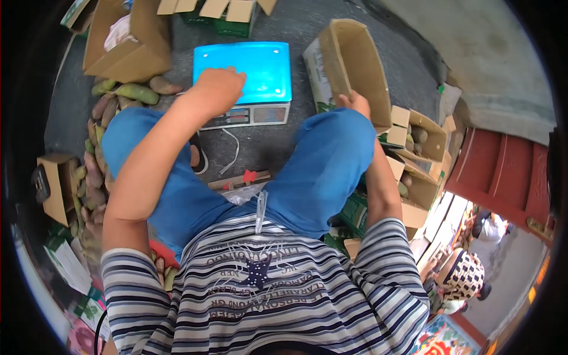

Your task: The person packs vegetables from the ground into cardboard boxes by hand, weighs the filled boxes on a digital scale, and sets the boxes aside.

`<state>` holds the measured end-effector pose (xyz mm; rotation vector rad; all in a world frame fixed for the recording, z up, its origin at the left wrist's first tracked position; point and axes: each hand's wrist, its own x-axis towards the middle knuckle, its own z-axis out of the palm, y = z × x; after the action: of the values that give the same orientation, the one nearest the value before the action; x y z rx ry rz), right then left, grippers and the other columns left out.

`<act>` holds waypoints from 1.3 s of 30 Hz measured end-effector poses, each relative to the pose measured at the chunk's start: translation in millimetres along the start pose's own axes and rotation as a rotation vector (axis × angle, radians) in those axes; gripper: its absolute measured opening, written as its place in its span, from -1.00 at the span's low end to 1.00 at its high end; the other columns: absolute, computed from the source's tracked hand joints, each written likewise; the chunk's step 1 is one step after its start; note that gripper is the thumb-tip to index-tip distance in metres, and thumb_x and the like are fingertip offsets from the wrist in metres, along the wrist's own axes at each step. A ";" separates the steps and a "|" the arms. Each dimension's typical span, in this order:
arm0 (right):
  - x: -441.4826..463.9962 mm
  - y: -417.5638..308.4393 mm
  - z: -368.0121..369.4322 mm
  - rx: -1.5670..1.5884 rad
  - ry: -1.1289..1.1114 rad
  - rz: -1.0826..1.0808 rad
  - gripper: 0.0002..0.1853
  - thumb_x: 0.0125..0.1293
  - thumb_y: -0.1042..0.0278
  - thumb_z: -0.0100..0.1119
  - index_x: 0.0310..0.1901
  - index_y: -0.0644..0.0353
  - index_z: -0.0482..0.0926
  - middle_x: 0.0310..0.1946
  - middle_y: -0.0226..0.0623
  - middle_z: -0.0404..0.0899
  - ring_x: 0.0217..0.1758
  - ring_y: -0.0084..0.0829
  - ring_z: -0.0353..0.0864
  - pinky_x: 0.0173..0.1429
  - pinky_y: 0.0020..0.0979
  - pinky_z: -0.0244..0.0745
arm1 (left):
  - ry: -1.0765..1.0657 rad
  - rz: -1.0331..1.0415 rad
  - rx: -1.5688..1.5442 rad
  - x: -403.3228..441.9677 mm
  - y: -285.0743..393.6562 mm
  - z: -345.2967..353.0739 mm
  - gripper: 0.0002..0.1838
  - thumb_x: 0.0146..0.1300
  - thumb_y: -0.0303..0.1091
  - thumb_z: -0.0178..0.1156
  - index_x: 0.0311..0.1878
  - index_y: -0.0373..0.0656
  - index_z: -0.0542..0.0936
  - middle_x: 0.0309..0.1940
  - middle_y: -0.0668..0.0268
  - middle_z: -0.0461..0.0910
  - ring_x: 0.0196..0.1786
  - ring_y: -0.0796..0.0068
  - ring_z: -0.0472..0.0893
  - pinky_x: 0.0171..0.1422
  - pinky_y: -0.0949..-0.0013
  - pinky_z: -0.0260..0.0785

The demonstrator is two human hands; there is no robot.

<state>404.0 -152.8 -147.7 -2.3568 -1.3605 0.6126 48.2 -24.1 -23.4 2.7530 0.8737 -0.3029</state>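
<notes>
My left hand (220, 89) is over the near left part of a bright blue weighing tray (266, 71) on a digital scale (269, 114). Its fingers are curled in, and no object shows in them; whether it touches the tray I cannot tell. My right hand (355, 105) grips the near edge of an open cardboard box (364, 65), which stands tilted to the right of the scale. The visible inside of this box is bare brown card. Part of the right hand is hidden behind my right knee.
Many green and reddish-brown root vegetables (94, 171) are heaped along the left. A larger cardboard box (130, 53) stands behind them. Smaller open boxes (423, 139) with produce line the right, near a red door (503, 171). A white cord (236, 145) lies before the scale. People (464, 275) are outside.
</notes>
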 end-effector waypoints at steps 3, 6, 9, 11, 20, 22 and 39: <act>-11.4 -5.9 -38.4 0.268 0.000 -0.059 -0.65 0.22 0.24 0.21 -0.03 0.27 0.56 -0.27 -0.06 0.65 -0.19 -0.28 0.64 -0.05 -0.33 0.46 | -0.065 0.022 -0.032 -4.0 10.7 -0.4 -0.72 0.18 -0.27 0.19 -0.13 -0.24 0.49 -0.22 0.06 0.54 -0.13 0.10 0.58 -0.09 0.11 0.43; -39.3 -42.9 -88.3 0.157 -0.010 -0.220 -0.70 0.23 0.33 0.21 -0.05 0.29 0.57 -0.26 -0.10 0.64 -0.21 -0.39 0.61 -0.07 -0.39 0.46 | -0.100 0.070 -0.023 -3.6 17.3 6.4 -0.72 0.17 -0.27 0.20 -0.13 -0.25 0.50 -0.20 0.08 0.54 -0.13 0.12 0.59 -0.11 0.12 0.43; -51.0 -85.2 -120.6 0.102 -0.105 -0.347 -0.76 0.19 0.40 0.23 -0.14 0.33 0.59 -0.33 -0.16 0.60 -0.28 -0.38 0.57 -0.12 -0.40 0.44 | -0.134 0.101 -0.002 -4.0 26.5 12.9 -0.73 0.16 -0.27 0.20 -0.14 -0.23 0.52 -0.20 0.09 0.55 -0.12 0.13 0.59 -0.10 0.13 0.42; -53.0 -122.2 -130.9 0.010 -0.202 -0.395 -0.78 0.17 0.41 0.23 -0.17 0.32 0.60 -0.38 -0.17 0.57 -0.32 -0.35 0.54 -0.14 -0.39 0.43 | -0.133 0.117 0.000 -5.2 31.7 17.8 -0.73 0.14 -0.27 0.21 -0.14 -0.22 0.53 -0.20 0.10 0.55 -0.11 0.13 0.59 -0.09 0.14 0.41; -3.7 -217.0 -16.4 -0.281 -0.358 -0.906 -0.74 0.19 0.22 0.18 -0.13 0.13 0.58 -0.26 -0.19 0.59 -0.13 -0.12 0.56 -0.09 -0.20 0.47 | -0.121 0.067 -0.013 -12.6 24.9 20.5 -0.75 0.12 -0.37 0.15 -0.13 -0.22 0.55 -0.18 0.08 0.57 -0.09 0.13 0.60 -0.03 0.16 0.40; -2.4 -210.8 1.4 -0.307 -0.342 -0.896 -0.74 0.19 0.21 0.18 -0.12 0.12 0.58 -0.25 -0.20 0.59 -0.12 -0.12 0.56 -0.08 -0.20 0.47 | -0.104 0.070 -0.014 -17.3 24.3 20.2 -0.76 0.12 -0.38 0.14 -0.13 -0.22 0.55 -0.19 0.09 0.57 -0.10 0.14 0.61 -0.06 0.17 0.40; -199.3 -350.3 -211.2 0.405 0.353 -1.303 -0.70 0.23 0.38 0.12 0.00 0.20 0.55 -0.09 -0.26 0.57 -0.02 -0.38 0.55 0.11 -0.38 0.40 | -0.021 0.056 -0.060 -29.6 22.8 12.5 -0.71 0.12 -0.24 0.23 -0.15 -0.22 0.57 -0.19 0.07 0.57 -0.09 0.10 0.61 -0.06 0.13 0.42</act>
<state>173.5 -177.5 243.8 -0.8446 -1.9269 0.0344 36.3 -61.7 -23.7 2.7084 0.7856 -0.2898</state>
